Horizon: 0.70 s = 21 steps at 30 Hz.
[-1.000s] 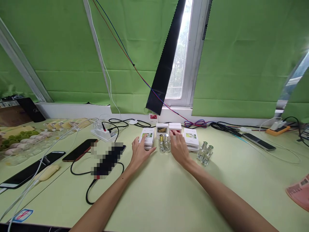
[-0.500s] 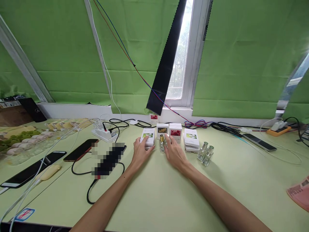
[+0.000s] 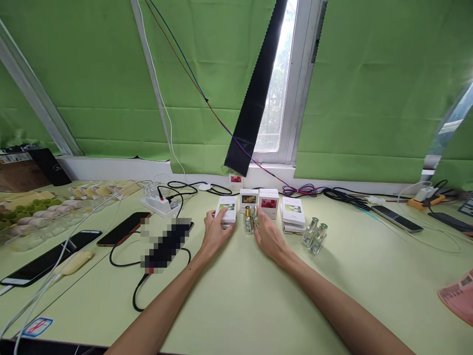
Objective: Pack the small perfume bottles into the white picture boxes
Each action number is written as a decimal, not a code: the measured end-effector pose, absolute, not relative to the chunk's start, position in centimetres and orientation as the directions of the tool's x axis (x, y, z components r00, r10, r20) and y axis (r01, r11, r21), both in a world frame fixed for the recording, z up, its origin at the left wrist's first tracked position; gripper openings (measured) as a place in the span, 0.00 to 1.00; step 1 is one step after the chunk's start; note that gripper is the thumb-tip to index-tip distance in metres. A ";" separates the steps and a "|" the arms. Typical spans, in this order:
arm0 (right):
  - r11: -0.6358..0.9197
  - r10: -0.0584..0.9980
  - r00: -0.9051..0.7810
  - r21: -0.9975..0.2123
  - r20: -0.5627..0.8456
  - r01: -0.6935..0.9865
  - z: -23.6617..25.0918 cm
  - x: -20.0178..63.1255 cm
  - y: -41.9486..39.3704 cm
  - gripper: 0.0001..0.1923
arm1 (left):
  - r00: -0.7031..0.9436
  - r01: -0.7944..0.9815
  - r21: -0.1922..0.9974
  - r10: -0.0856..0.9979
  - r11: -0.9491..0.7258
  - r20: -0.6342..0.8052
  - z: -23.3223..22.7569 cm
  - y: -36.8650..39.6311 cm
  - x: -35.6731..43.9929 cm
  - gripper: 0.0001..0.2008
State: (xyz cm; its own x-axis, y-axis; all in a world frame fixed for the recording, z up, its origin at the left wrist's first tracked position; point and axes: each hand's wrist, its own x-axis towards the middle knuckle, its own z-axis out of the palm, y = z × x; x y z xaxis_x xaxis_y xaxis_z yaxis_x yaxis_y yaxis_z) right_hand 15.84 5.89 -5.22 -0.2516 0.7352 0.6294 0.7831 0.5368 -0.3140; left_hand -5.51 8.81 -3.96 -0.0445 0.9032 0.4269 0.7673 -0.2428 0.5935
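**Both hands at the row of small boxes and bottles**

Near the middle of the pale green table (image 3: 240,305), the left hand (image 3: 214,234) lies with fingers spread on a white box with a green label (image 3: 226,211). The right hand (image 3: 269,236) sits just beside it, fingers loosely curled against two small gold-capped bottles (image 3: 250,220); whether it grips them cannot be told. Just behind stand a yellow-label box (image 3: 248,199) and a red-label box (image 3: 268,203). Toward the right lie stacked white boxes (image 3: 293,215) and two silver-capped bottles (image 3: 315,231). Cables (image 3: 343,195) run along the far edge.
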 end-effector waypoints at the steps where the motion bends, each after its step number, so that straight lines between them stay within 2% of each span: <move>1: 0.537 0.739 -0.252 -0.320 0.625 0.781 -5.3 15.9 5.9 0.38 | -0.046 0.763 0.597 0.901 -0.247 0.430 -4.0 8.8 -5.5 0.30; 9: 0.523 0.767 -0.250 -0.350 0.591 0.777 -5.7 16.4 6.2 0.39 | -0.060 0.739 0.627 0.904 -0.245 0.424 -3.7 8.8 -5.4 0.29; 21: 0.498 0.791 -0.265 -0.329 0.551 0.802 -5.8 17.6 6.0 0.40 | -0.076 0.734 0.634 0.897 -0.245 0.435 -3.5 9.0 -5.5 0.21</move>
